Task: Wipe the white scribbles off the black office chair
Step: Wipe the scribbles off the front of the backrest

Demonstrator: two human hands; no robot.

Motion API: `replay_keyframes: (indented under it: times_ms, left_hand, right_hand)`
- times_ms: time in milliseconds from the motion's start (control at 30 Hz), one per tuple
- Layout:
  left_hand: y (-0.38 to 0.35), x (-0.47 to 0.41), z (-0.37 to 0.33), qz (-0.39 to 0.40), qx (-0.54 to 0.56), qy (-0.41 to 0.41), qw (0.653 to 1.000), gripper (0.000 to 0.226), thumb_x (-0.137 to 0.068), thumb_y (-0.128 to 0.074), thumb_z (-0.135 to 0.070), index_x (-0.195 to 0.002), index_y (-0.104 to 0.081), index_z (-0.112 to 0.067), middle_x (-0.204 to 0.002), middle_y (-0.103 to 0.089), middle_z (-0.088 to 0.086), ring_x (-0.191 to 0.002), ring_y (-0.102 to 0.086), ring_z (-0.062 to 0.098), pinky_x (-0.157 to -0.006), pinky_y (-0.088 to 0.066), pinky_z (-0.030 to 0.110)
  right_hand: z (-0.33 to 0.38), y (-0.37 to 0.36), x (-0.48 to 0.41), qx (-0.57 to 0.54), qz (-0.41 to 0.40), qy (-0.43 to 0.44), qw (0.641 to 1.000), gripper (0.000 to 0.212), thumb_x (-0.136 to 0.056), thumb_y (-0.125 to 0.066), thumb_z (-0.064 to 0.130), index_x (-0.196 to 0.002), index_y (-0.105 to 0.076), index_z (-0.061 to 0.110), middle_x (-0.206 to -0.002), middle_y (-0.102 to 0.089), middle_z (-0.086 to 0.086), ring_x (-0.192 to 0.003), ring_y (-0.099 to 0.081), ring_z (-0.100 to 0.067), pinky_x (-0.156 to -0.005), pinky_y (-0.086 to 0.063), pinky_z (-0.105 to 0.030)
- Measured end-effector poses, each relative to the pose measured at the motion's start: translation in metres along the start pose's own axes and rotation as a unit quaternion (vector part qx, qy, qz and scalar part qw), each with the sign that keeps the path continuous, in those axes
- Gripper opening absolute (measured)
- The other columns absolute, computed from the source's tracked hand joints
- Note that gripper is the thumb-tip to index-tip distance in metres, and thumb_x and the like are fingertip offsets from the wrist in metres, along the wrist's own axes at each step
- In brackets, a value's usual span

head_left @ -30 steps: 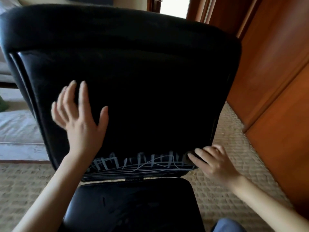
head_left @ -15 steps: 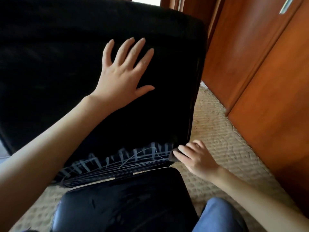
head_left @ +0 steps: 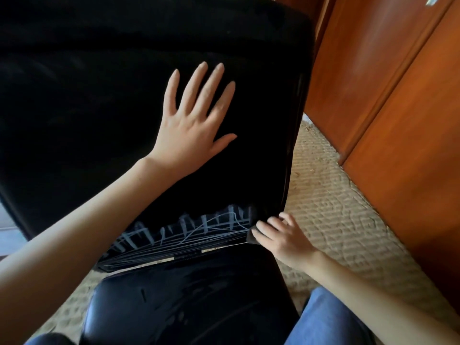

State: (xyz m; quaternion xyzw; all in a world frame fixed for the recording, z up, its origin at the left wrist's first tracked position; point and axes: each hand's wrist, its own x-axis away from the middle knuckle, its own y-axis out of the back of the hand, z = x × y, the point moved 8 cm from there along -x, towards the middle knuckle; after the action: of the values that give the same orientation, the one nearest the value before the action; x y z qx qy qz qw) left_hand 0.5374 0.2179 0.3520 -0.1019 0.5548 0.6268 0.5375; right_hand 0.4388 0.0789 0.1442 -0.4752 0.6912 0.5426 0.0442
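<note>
The black office chair's backrest (head_left: 99, 108) fills the upper left of the view, and its seat (head_left: 189, 302) lies below. White scribbles (head_left: 189, 227) run in a band along the backrest's lower edge. My left hand (head_left: 191, 125) lies flat on the backrest above the scribbles, fingers straight and spread. At the backrest's lower right corner, my right hand (head_left: 281, 237) holds a small dark cloth (head_left: 252, 220) under bent fingers. The cloth sits at the right end of the scribbles and is mostly hidden by the fingers.
Reddish wooden cabinet doors (head_left: 398, 108) stand close on the right. A beige woven carpet (head_left: 323, 195) covers the floor between chair and cabinet. My knee in blue jeans (head_left: 323, 319) is at the bottom right, beside the seat.
My left hand slid from the backrest's left side to its right-centre. The view shifted left of the chair. My right hand stayed at the lower right corner.
</note>
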Motion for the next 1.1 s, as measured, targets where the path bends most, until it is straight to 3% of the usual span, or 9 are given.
replay_keyframes:
  times_ms: [100, 300, 533, 667, 767, 867, 967, 1033, 1100]
  left_hand:
    - [0.001, 0.006, -0.003, -0.002, 0.004, 0.000, 1.000, 0.067, -0.093, -0.045, -0.051, -0.145, -0.034, -0.011, -0.154, -0.026, 0.016, -0.142, -0.023, 0.035, -0.113, -0.013, 0.056]
    - [-0.002, 0.020, -0.007, 0.007, 0.018, 0.010, 1.000, 0.061, -0.097, -0.038, -0.049, -0.145, -0.035, -0.012, -0.154, -0.026, 0.013, -0.142, -0.024, 0.032, -0.114, -0.013, 0.053]
    - [-0.003, 0.057, -0.010, 0.038, 0.012, -0.001, 0.999, 0.064, -0.094, -0.049, -0.042, -0.147, -0.030, -0.014, -0.156, -0.023, 0.010, -0.143, -0.020, 0.028, -0.115, -0.009, 0.051]
    - [-0.007, 0.064, -0.010, 0.054, 0.010, 0.000, 0.998, 0.065, -0.093, -0.051, -0.040, -0.148, -0.028, -0.014, -0.156, -0.022, 0.010, -0.143, -0.019, 0.027, -0.115, -0.008, 0.051]
    - [-0.010, 0.066, -0.011, 0.061, 0.014, 0.012, 0.998, 0.064, -0.093, -0.048, -0.040, -0.148, -0.028, -0.014, -0.156, -0.022, 0.010, -0.143, -0.018, 0.028, -0.115, -0.006, 0.051]
    - [-0.006, 0.066, -0.013, 0.048, 0.034, 0.028, 0.998, 0.059, -0.093, -0.049, -0.035, -0.146, -0.033, -0.014, -0.154, -0.027, 0.012, -0.142, -0.021, 0.029, -0.114, -0.011, 0.054]
    - [0.009, 0.080, -0.037, -0.011, 0.160, 0.019, 0.987, 0.048, -0.089, -0.055, -0.022, -0.135, -0.047, -0.011, -0.138, -0.049, 0.015, -0.130, -0.041, 0.030, -0.107, -0.029, 0.050]
    - [0.014, 0.103, -0.071, 0.001, 0.269, -0.014, 0.963, 0.041, -0.092, -0.054, -0.024, -0.130, -0.048, -0.010, -0.125, -0.059, 0.012, -0.115, -0.053, 0.028, -0.097, -0.040, 0.041]
    - [0.006, 0.130, -0.107, 0.065, 0.318, -0.027, 0.946, 0.046, -0.093, -0.052, -0.035, -0.131, -0.044, -0.010, -0.123, -0.059, 0.010, -0.112, -0.056, 0.027, -0.091, -0.044, 0.036]
  right_hand:
    - [-0.001, 0.014, -0.014, -0.006, 0.002, 0.024, 1.000, 0.020, -0.078, -0.069, 0.003, -0.096, -0.070, 0.012, -0.097, -0.064, -0.004, -0.077, -0.054, -0.021, -0.079, -0.036, -0.037]
    - [-0.048, 0.064, -0.070, -0.015, -0.129, -0.069, 0.989, 0.019, -0.082, -0.061, 0.000, -0.093, -0.074, 0.009, -0.096, -0.067, -0.007, -0.081, -0.050, -0.024, -0.072, -0.033, -0.035]
    - [0.016, -0.014, 0.009, -0.034, 0.040, 0.017, 0.998, 0.034, -0.095, -0.042, -0.002, -0.084, -0.072, 0.010, -0.094, -0.067, -0.005, -0.075, -0.060, -0.023, -0.080, -0.036, -0.036]
    - [-0.016, 0.046, -0.044, -0.045, -0.104, -0.037, 0.993, 0.015, -0.089, -0.058, 0.008, -0.098, -0.069, 0.013, -0.105, -0.054, -0.001, -0.083, -0.050, -0.021, -0.075, -0.032, -0.036]
    - [-0.046, 0.070, -0.073, -0.053, -0.182, -0.073, 0.979, 0.017, -0.082, -0.065, 0.000, -0.092, -0.075, 0.009, -0.104, -0.058, -0.002, -0.082, -0.052, -0.023, -0.072, -0.033, -0.035]
    - [-0.024, 0.042, -0.061, -0.059, -0.107, -0.053, 0.991, 0.018, -0.081, -0.065, -0.003, -0.093, -0.073, 0.007, -0.095, -0.067, -0.007, -0.076, -0.054, -0.025, -0.071, -0.035, -0.035]
    - [0.015, 0.007, -0.025, -0.112, 0.040, -0.008, 0.993, 0.019, -0.082, -0.061, -0.002, -0.095, -0.069, 0.009, -0.091, -0.067, -0.007, -0.073, -0.055, -0.026, -0.070, -0.037, -0.035]
    - [0.012, 0.002, -0.018, -0.225, 0.118, -0.126, 0.959, 0.012, -0.085, -0.056, 0.013, -0.094, -0.063, 0.018, -0.083, -0.067, 0.000, -0.072, -0.059, -0.021, -0.068, -0.038, -0.027]
    - [-0.004, 0.000, -0.009, -0.374, 0.146, -0.337, 0.851, 0.005, -0.084, -0.056, 0.034, -0.087, -0.058, 0.029, -0.075, -0.066, 0.010, -0.072, -0.063, -0.007, -0.064, -0.040, -0.016]
